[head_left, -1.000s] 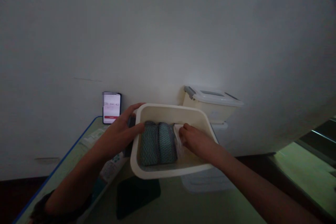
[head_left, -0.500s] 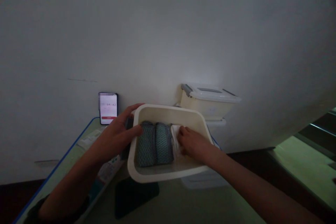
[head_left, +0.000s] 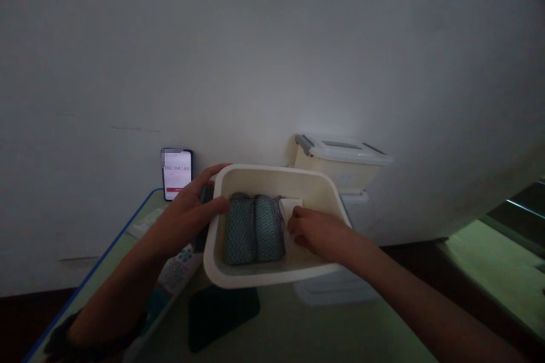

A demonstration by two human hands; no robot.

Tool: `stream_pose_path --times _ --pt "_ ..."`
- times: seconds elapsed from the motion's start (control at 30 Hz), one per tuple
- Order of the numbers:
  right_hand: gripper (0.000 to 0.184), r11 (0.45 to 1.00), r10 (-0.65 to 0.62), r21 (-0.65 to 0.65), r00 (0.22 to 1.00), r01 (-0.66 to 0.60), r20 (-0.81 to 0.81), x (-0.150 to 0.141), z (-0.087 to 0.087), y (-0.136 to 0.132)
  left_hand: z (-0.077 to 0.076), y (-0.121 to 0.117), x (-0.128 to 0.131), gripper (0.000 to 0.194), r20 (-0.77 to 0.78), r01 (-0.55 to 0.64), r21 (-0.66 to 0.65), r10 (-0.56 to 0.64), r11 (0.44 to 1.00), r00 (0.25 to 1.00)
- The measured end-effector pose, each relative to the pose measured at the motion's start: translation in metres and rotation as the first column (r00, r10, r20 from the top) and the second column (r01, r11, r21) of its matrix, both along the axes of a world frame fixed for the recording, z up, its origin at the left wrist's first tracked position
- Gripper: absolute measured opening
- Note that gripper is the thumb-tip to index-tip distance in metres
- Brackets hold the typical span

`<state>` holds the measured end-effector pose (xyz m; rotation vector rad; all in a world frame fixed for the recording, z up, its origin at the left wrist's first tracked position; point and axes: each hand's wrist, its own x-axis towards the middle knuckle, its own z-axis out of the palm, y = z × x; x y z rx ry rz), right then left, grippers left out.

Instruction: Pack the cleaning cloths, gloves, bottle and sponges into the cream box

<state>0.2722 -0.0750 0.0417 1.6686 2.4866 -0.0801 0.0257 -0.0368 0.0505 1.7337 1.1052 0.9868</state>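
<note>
A cream plastic bin (head_left: pixel 272 281) is tilted toward me. My left hand (head_left: pixel 193 207) grips its left side, thumb over the rim and fingers behind the wall. Two folded grey-green patterned cloths (head_left: pixel 255 229) stand side by side in the left half of the bin. Against the right one is a folded white cloth (head_left: pixel 292 203), partly covered by my right hand (head_left: pixel 317 232). The fingers of that hand are curled and pinched at the white cloth's edge; their tips are partly hidden.
A phone (head_left: pixel 177 174) showing a running timer leans on the wall at the left. A lidded storage box (head_left: pixel 340 167) stands behind the bin. On the table (head_left: pixel 230 346) lie a dark flat object (head_left: pixel 223 315), a clear lid (head_left: pixel 336 289) and a printed package (head_left: pixel 176 275).
The bin has shifted slightly up and left in view. My right hand has moved a little down the white cloth, showing more of its top edge. My left hand keeps its grip.
</note>
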Motion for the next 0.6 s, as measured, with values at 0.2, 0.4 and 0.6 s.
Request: stream_pose_path --times 0.2,0.4,0.6 --pt "0.015 0.998 0.042 -0.052 0.998 -0.044 -0.040 -0.001 0.002 -0.003 0.002 -0.003 0.001 0.054 0.022 0.007 0.010 -0.007 1.000 1.000" --pt "0.020 0.999 0.036 0.004 0.994 -0.036 -0.103 0.005 0.013 -0.004 0.001 -0.006 0.005 0.054 0.048 0.020 -0.003 -0.020 1.000 0.999" --pt "0.022 0.999 0.006 0.051 0.983 0.004 -0.185 0.026 0.027 -0.011 -0.004 -0.025 0.031 0.058 0.066 0.065 -0.208 -0.052 0.976 0.996"
